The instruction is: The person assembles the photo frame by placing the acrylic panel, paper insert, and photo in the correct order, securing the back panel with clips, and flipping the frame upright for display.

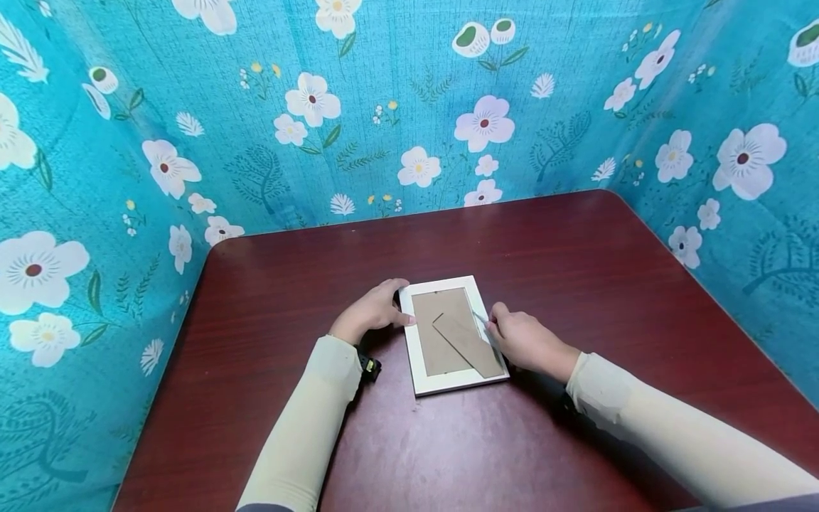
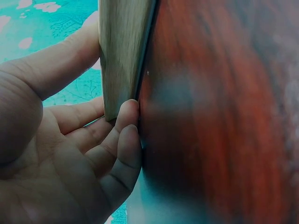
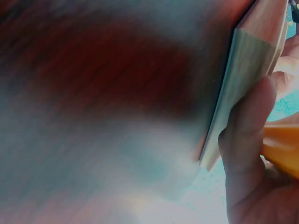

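Note:
A white picture frame (image 1: 414,355) lies back side up on the table, its brown backing board (image 1: 430,334) and folded easel stand (image 1: 470,348) showing. My left hand (image 1: 374,309) grips the frame's left edge, thumb on top. In the left wrist view the fingers (image 2: 127,140) bend against the frame's side (image 2: 122,56). At the right edge my right hand (image 1: 527,341) holds a tool with an orange handle (image 3: 282,144). Its thin grey end (image 1: 478,316) reaches over the frame's right border toward the backing. The exact kind of tool is hidden by the hand.
The dark red wooden table (image 1: 288,284) extends around the frame on all sides. Blue flowered cloth (image 1: 384,107) hangs along its back and both sides. A small black device (image 1: 370,366) is worn at the left wrist.

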The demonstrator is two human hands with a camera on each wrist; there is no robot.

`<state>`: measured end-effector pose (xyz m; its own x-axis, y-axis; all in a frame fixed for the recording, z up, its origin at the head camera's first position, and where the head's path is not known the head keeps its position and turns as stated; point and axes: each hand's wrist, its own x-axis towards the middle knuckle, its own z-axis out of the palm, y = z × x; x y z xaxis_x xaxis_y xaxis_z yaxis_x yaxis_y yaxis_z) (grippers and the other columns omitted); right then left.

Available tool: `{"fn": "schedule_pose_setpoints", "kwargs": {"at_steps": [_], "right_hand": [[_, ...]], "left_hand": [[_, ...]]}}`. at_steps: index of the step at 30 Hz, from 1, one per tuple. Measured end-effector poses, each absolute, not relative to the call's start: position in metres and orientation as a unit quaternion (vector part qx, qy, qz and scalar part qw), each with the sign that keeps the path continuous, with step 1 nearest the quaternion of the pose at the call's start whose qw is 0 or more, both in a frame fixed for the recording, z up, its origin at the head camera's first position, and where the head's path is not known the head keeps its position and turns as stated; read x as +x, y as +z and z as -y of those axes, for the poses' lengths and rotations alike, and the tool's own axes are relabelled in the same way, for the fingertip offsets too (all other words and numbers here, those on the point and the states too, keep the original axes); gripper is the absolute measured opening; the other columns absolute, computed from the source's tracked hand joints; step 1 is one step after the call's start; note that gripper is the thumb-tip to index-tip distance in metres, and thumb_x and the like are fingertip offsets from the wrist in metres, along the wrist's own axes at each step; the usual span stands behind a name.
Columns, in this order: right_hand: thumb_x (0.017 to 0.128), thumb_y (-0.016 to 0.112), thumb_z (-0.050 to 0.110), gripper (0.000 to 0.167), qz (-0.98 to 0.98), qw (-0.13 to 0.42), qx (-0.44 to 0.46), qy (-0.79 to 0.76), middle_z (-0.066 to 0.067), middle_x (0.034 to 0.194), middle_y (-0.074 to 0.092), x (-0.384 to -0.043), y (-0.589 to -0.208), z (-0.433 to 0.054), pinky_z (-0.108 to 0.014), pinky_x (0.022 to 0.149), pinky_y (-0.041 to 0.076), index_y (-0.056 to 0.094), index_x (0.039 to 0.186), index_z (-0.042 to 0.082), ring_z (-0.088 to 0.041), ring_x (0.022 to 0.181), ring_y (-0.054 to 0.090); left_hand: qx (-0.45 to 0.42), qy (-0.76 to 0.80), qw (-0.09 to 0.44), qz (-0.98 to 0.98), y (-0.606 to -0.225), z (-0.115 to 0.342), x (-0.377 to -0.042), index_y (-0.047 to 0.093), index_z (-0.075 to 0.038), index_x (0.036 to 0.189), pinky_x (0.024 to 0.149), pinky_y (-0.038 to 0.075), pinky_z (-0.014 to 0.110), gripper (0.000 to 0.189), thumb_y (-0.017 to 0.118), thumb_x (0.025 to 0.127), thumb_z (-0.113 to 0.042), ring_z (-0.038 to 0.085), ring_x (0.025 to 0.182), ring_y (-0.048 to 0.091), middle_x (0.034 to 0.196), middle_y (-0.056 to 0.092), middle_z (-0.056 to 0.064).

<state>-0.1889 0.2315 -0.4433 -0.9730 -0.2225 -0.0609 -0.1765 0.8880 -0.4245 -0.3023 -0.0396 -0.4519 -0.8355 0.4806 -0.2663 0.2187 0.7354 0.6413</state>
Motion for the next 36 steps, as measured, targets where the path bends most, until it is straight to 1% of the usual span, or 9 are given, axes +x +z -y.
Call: {"fn": "schedule_pose_setpoints", "kwargs": {"at_steps": [9,13,16,20,22,24,29,32,36], "right_hand": [[0.1,0.051,0.017,0.01,-0.973,0.019,-0.093,-0.209,-0.003,0.069,0.056,-0.184,-0.437,-0.224,-0.042,0.062,0.046,0.051,0.098,0.008,-0.02,0.064,0.055],[0.102,0.046,0.021,0.019,-0.955,0.049,-0.062,-0.285,-0.007,0.079,0.059,-0.179,-0.429,-0.22,-0.041,0.067,0.045,0.052,0.11,0.006,-0.022,0.072,0.056],[0.102,0.044,0.02,0.029,-0.942,0.065,-0.039,-0.327,-0.013,0.094,0.062,-0.176,-0.425,-0.217,-0.041,0.07,0.046,0.052,0.124,0.003,-0.023,0.078,0.058],[0.101,0.043,0.012,0.043,-0.925,0.09,-0.029,-0.367,-0.014,0.08,0.066,-0.172,-0.428,-0.216,-0.037,0.06,0.052,0.042,0.141,-0.002,-0.021,0.061,0.063],[0.101,0.042,0.01,0.045,-0.912,0.104,-0.025,-0.396,-0.011,0.069,0.064,-0.17,-0.431,-0.215,-0.036,0.052,0.053,0.039,0.144,-0.003,-0.02,0.052,0.062],[0.102,0.041,0.01,0.045,-0.901,0.111,-0.019,-0.42,-0.006,0.061,0.061,-0.168,-0.433,-0.214,-0.036,0.045,0.051,0.039,0.145,-0.001,-0.02,0.046,0.06],[0.101,0.042,0.016,0.042,-0.92,0.082,-0.009,-0.384,-0.001,0.056,0.058,-0.166,-0.438,-0.212,-0.034,0.042,0.047,0.048,0.142,0.006,-0.017,0.038,0.054],[0.101,0.044,0.019,0.041,-0.929,0.063,0.002,-0.365,-0.002,0.066,0.061,-0.167,-0.439,-0.212,-0.035,0.042,0.046,0.053,0.138,0.006,-0.015,0.035,0.051],[0.099,0.045,0.021,0.037,-0.936,0.035,0.017,-0.349,-0.004,0.084,0.065,-0.169,-0.438,-0.212,-0.035,0.053,0.047,0.059,0.13,0.005,-0.013,0.043,0.054]], "left_hand": [[0.194,0.31,0.215,-0.906,-0.452,0.039,-0.301,0.04,-0.008,0.146,0.087,0.043,0.034,0.079,0.082,0.081,-0.021,0.018,0.076,0.058,0.118,0.051,0.01],[0.189,0.313,0.215,-0.906,-0.453,0.04,-0.301,0.04,-0.008,0.147,0.089,0.042,0.035,0.078,0.081,0.082,-0.021,0.019,0.077,0.058,0.118,0.051,0.01],[0.187,0.314,0.214,-0.906,-0.452,0.041,-0.3,0.039,-0.008,0.147,0.089,0.042,0.035,0.079,0.081,0.082,-0.021,0.019,0.077,0.058,0.121,0.05,0.01],[0.185,0.313,0.214,-0.906,-0.451,0.042,-0.301,0.039,-0.008,0.147,0.088,0.042,0.035,0.079,0.081,0.081,-0.021,0.018,0.076,0.058,0.121,0.05,0.01],[0.188,0.313,0.214,-0.906,-0.451,0.042,-0.301,0.039,-0.008,0.147,0.087,0.043,0.035,0.079,0.082,0.081,-0.021,0.018,0.075,0.059,0.118,0.052,0.011],[0.191,0.313,0.211,-0.906,-0.45,0.043,-0.302,0.04,-0.007,0.146,0.086,0.044,0.035,0.08,0.083,0.08,-0.021,0.017,0.074,0.059,0.116,0.052,0.011],[0.196,0.313,0.205,-0.906,-0.451,0.043,-0.303,0.041,-0.007,0.145,0.087,0.043,0.034,0.079,0.083,0.079,-0.02,0.018,0.075,0.058,0.114,0.053,0.01],[0.198,0.314,0.208,-0.905,-0.451,0.042,-0.303,0.04,-0.006,0.146,0.087,0.043,0.034,0.079,0.082,0.08,-0.02,0.018,0.076,0.058,0.115,0.053,0.01],[0.198,0.316,0.21,-0.904,-0.452,0.041,-0.303,0.04,-0.006,0.146,0.086,0.044,0.034,0.079,0.082,0.081,-0.02,0.017,0.075,0.058,0.114,0.053,0.009]]}}
